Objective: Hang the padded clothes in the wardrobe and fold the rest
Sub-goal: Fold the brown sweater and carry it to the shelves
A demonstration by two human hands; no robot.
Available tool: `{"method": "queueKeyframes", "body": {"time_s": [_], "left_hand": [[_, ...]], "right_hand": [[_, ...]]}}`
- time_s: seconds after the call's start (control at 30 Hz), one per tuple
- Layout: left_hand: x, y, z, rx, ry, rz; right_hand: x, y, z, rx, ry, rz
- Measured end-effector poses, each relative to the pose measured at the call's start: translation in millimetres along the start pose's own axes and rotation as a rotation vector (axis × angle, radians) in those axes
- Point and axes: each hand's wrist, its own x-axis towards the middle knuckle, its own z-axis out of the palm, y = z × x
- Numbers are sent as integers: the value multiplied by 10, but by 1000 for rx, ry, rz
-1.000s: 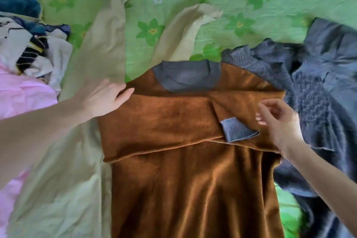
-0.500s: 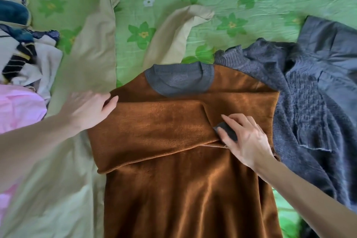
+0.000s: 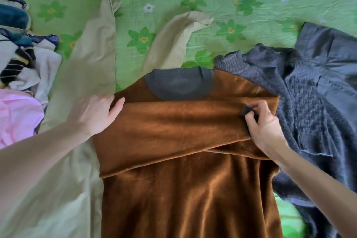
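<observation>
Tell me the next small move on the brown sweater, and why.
Probably lay the gray cuff down flat and let go: the right hand pinches it at the brown sweater's right edge, the sleeve already lies across the chest, and the left hand rests on the other edge.

Brown fleece sweater (image 3: 185, 189) lies flat on bed with green flowered sheet (image 3: 193, 0), grey collar (image 3: 178, 85) at far end. One sleeve (image 3: 173, 127) folded across chest, running from left hand to right hand. Left hand (image 3: 94, 114) rests flat on sweater's shoulder edge, fingers straight, thumb on sleeve. Right hand (image 3: 264, 127) pinches grey cuff (image 3: 248, 111) at sleeve end, fingers curled. Beige garment (image 3: 85, 75) under and beyond left hand. Dark grey knit (image 3: 301, 106) just past right hand, touching sweater. Pink cloth (image 3: 17, 118) and patterned clothes pile (image 3: 23, 60) outside left arm.
</observation>
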Motion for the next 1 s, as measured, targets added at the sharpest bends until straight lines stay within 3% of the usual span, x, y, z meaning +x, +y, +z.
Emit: {"method": "queueKeyframes", "body": {"time_s": [0.13, 0.2, 0.33, 0.47, 0.57, 0.7, 0.83, 1.0], "left_hand": [[53, 144, 50, -45, 6, 38], [65, 200, 118, -113, -11, 58], [14, 162, 254, -134, -51, 64], [-79, 126, 296, -120, -32, 30], [-97, 120, 288, -67, -24, 64], [-75, 133, 291, -62, -46, 79], [-11, 92, 312, -65, -118, 75], [172, 132, 279, -116, -142, -174]], "right_hand": [[90, 108, -43, -252, -56, 77], [83, 134, -52, -252, -36, 96], [23, 201, -85, -439, -112, -88], [83, 320, -62, -375, 122, -50], [145, 373, -6, -384, 180, 14], [224, 378, 90, -486, 246, -211], [411, 194, 169, -451, 139, -392], [897, -137, 224, -446, -164, -338]]}}
